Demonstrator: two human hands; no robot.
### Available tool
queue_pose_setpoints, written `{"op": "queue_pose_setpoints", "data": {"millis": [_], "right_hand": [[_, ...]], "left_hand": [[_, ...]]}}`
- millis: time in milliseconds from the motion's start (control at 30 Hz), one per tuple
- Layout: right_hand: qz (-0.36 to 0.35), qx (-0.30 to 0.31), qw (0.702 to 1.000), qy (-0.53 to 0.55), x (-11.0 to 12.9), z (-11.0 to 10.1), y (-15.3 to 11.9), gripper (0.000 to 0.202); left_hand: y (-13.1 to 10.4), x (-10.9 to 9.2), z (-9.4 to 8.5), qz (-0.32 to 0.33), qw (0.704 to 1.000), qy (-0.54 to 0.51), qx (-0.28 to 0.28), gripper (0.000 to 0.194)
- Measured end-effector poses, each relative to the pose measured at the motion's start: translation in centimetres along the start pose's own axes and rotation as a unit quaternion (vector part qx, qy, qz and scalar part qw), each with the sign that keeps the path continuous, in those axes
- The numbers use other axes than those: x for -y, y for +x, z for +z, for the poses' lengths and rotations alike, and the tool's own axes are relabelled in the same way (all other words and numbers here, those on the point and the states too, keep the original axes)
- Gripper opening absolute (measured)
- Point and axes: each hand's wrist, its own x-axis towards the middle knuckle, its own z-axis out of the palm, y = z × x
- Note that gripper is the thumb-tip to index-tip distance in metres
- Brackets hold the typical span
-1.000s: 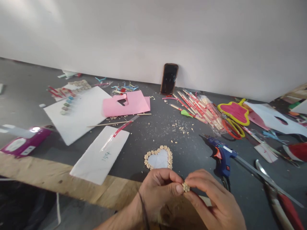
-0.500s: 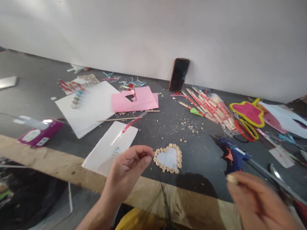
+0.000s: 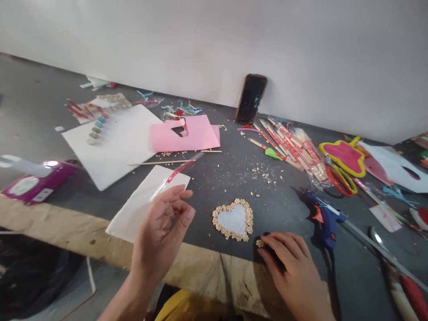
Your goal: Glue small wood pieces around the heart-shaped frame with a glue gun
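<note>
A white heart (image 3: pixel 232 220) edged with small pale wooden pieces lies flat on the dark table near its front edge. To its right, my right hand (image 3: pixel 290 263) pinches a small cluster of pale pieces (image 3: pixel 260 243) between thumb and fingertips, low over the table. My left hand (image 3: pixel 162 232) is raised left of the heart, fingers curled loosely apart, with nothing visible in it. Behind my left hand lies a white sheet (image 3: pixel 133 207) with a red-and-clear strip (image 3: pixel 180 170) across its top. A blue glue gun (image 3: pixel 323 223) rests to the right of my right hand.
Pink paper (image 3: pixel 200 133), a large white sheet (image 3: pixel 110 156) and a purple device (image 3: pixel 40 183) lie to the left. A phone (image 3: pixel 251 99) leans against the wall. Wrapped sticks (image 3: pixel 290 147), scissors (image 3: pixel 341 178) and a yellow-edged pink shape (image 3: pixel 344 157) are at the right.
My right hand has moved left and down beside the heart, with the small cluster at its fingertips. My left hand has drawn back to the left and its fingers have spread.
</note>
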Motion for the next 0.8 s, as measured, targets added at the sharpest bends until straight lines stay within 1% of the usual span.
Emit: {"op": "queue_pose_setpoints", "data": {"millis": [100, 200, 300, 433, 600, 700, 767, 800], "right_hand": [[0.002, 0.003, 1.000, 0.003, -0.1, -0.1, 0.0, 0.022], [0.007, -0.008, 1.000, 0.016, 0.0, -0.2, 0.2, 0.017], [0.002, -0.024, 0.999, 0.023, 0.3, -0.3, 0.7, 0.013], [-0.006, -0.037, 0.999, 0.027, 0.7, -0.3, 1.2, 0.011], [-0.008, -0.024, 0.999, 0.033, 0.9, 0.1, 1.2, 0.009], [-0.009, -0.029, 0.999, 0.028, 0.1, -0.1, 1.3, 0.011], [-0.003, -0.044, 0.999, 0.007, -1.0, -1.0, 1.5, 0.012], [0.009, -0.052, 0.999, -0.005, -1.7, -1.9, 1.5, 0.013]], "left_hand": [[-0.2, 0.0, 0.2, -0.005, 0.999, 0.033, 0.010, 0.036], [-0.2, 0.1, 0.2, 0.002, 0.996, 0.087, 0.022, 0.034], [-0.3, 0.5, 0.2, 0.022, 0.988, 0.148, 0.035, 0.034], [-0.5, 1.3, 0.3, 0.055, 0.980, 0.187, 0.046, 0.032], [-0.8, 1.3, 0.4, 0.080, 0.970, 0.225, 0.052, 0.033], [-0.9, 1.1, 0.3, 0.094, 0.959, 0.260, 0.064, 0.034], [-1.0, 1.0, 0.3, 0.104, 0.952, 0.277, 0.073, 0.036], [-1.0, 1.1, 0.3, 0.108, 0.950, 0.283, 0.078, 0.037]]}}
